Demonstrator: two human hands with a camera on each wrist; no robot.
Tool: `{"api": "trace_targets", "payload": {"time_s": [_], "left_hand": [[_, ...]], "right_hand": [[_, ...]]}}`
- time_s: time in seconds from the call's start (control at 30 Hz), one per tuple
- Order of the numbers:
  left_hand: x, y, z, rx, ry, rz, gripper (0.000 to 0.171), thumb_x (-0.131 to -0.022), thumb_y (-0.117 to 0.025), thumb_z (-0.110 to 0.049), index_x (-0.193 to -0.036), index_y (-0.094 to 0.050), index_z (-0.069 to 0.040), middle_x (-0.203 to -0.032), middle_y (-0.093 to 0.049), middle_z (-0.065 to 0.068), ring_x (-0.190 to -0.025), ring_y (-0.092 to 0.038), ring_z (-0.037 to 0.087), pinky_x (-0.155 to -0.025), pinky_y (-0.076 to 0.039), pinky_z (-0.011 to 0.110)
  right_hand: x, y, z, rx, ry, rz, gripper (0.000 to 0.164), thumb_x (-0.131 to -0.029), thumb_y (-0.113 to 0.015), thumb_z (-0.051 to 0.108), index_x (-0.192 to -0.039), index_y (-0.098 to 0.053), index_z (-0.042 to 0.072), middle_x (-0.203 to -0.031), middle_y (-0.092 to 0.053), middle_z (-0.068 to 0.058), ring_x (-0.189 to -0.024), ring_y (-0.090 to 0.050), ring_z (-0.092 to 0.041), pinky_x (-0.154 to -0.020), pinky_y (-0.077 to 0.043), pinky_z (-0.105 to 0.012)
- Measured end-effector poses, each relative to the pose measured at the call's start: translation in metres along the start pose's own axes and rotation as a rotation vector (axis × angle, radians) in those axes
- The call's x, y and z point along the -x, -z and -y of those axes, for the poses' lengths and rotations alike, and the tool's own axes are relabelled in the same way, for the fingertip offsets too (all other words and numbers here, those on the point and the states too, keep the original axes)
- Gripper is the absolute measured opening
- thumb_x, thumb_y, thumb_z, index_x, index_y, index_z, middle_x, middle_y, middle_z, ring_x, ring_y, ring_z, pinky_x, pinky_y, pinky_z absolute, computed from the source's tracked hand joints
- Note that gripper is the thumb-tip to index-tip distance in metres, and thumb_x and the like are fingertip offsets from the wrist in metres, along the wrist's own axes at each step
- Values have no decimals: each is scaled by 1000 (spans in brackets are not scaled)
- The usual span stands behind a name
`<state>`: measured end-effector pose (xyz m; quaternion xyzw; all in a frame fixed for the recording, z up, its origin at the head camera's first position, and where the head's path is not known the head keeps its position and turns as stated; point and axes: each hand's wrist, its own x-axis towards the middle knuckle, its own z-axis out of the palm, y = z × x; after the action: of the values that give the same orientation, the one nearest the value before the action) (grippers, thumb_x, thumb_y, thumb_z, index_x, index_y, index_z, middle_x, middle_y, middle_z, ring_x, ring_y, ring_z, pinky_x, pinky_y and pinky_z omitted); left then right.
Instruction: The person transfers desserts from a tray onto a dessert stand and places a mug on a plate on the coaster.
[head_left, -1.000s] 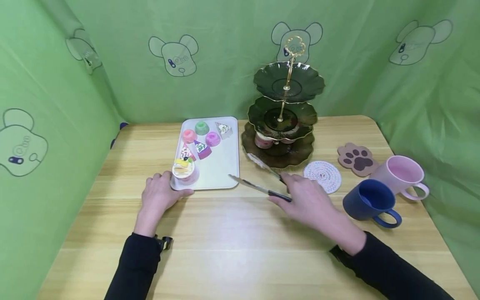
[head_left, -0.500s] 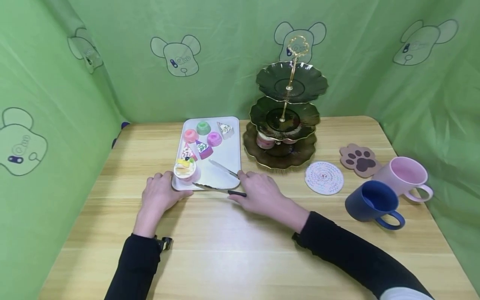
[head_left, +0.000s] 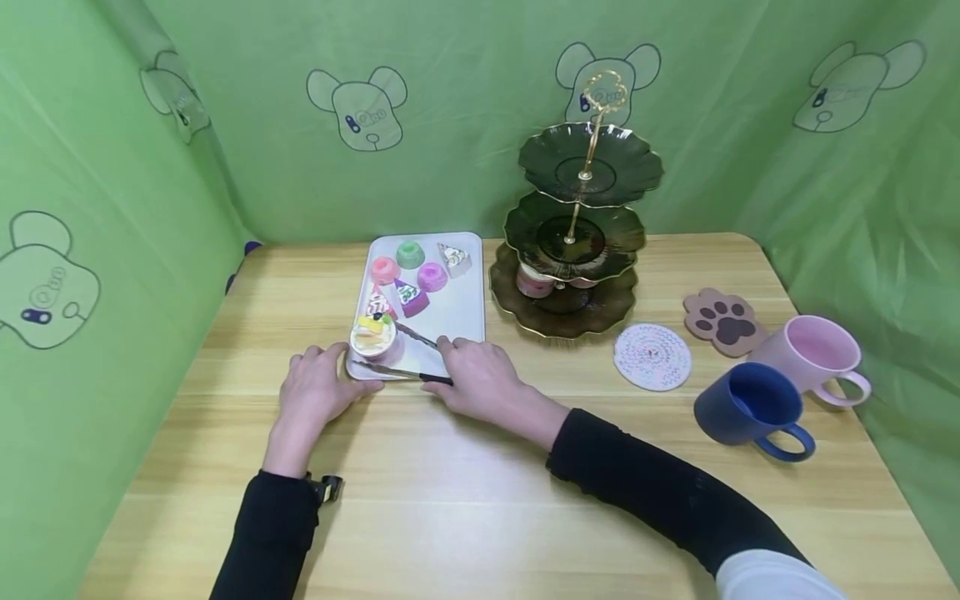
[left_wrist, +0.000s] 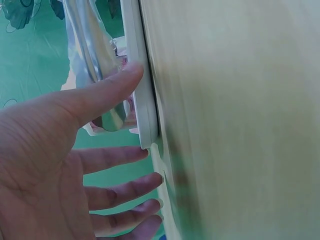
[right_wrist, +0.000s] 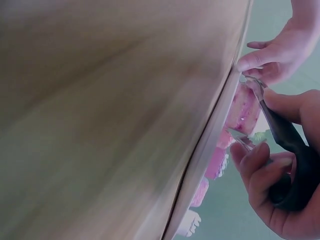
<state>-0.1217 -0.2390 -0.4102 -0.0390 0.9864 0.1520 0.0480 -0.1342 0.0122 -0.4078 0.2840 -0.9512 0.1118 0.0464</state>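
Here the right hand (head_left: 476,377) grips tongs (right_wrist: 282,132), apparently astride the cup (head_left: 372,340), left hand (head_left: 311,390) spread at the tray's edge (left_wrist: 145,111).

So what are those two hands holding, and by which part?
The right hand holds the tongs by their black handles. The left hand holds nothing; it only touches the tray at a near corner.

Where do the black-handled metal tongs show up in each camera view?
Head: black-handled metal tongs left of centre, at the near end of the white rectangular tray.
Left wrist: upper left, blurred, partly behind the left hand.
Right wrist: right side, in the right hand.
Shared landmark: tray edge.
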Motion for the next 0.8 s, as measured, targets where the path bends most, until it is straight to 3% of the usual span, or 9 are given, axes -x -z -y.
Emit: {"api": "trace_targets", "payload": {"time_s": [0.4, 0.63, 0.8], "left_hand": [[-1, -1, -3, -3, -22, -12, 93, -65, -71, -64, -133, -47, -5, -110, -50, 24, -97, -42, 41, -71, -40, 50], [-2, -3, -3, 6, -16, -5, 92, -65, -72, -64, -131, -48, -4, -112, -50, 25, -101, -41, 42, -73, -41, 52], [-2, -1, -2, 4, -6, 10, 94, -65, -70, -66, -132, -46, -4, -116, -48, 26, -104, -40, 43, -74, -40, 54]], "right_hand": [[-1, 0, 1, 37, 4, -71, 53, -80, -62, 56, -110, -57, 12, -73, -59, 1, -59, -56, -17, -48, -43, -35], [9, 10, -9, 2, -32, -25, 53, -81, -60, 57, -111, -57, 13, -71, -56, 3, -56, -53, -16, -48, -40, -34], [23, 26, -21, -2, -58, -50, 55, -80, -60, 59, -110, -58, 13, -66, -53, 5, -55, -51, -14, -48, -38, -34]]}}
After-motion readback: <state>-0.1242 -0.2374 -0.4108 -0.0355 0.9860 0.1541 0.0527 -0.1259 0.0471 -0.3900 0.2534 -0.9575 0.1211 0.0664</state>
